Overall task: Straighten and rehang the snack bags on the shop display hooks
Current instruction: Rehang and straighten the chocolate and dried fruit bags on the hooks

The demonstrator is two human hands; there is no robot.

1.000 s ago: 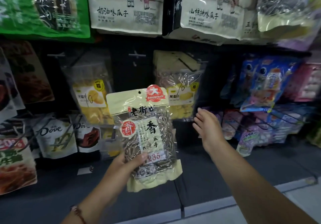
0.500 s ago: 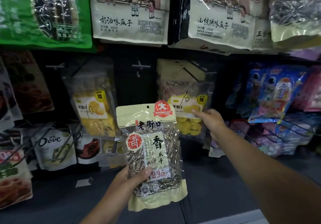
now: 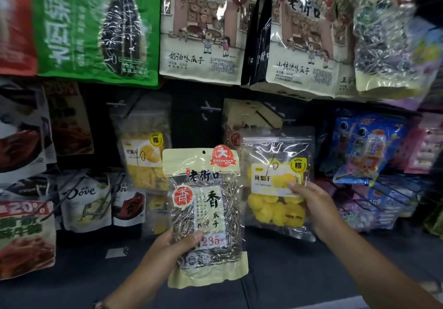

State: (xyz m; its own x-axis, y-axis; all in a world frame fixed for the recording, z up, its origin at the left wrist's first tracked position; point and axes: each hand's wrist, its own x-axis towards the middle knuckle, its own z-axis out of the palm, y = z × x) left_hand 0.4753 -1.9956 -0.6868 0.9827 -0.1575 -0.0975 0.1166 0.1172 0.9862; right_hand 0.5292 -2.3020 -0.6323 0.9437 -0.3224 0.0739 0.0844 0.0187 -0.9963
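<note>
My left hand grips a cream bag of sunflower seeds by its lower left, upright in front of the rack. My right hand pinches a clear bag of yellow dried pineapple by its right side, pulled forward from the rack. Behind that bag hangs another cream seed bag on a hook. An empty hook juts from the dark panel between it and a clear bag of dried mango at the left.
Large seed bags, green and cream, hang in the row above. Dove bags and red snack bags fill the lower left. Blue and pink packets crowd the right. A dark shelf ledge runs below.
My right hand reached from open air to the pineapple bag and took hold of it, drawing it forward. The seed bag in my left hand stayed put; the view tilted up.
</note>
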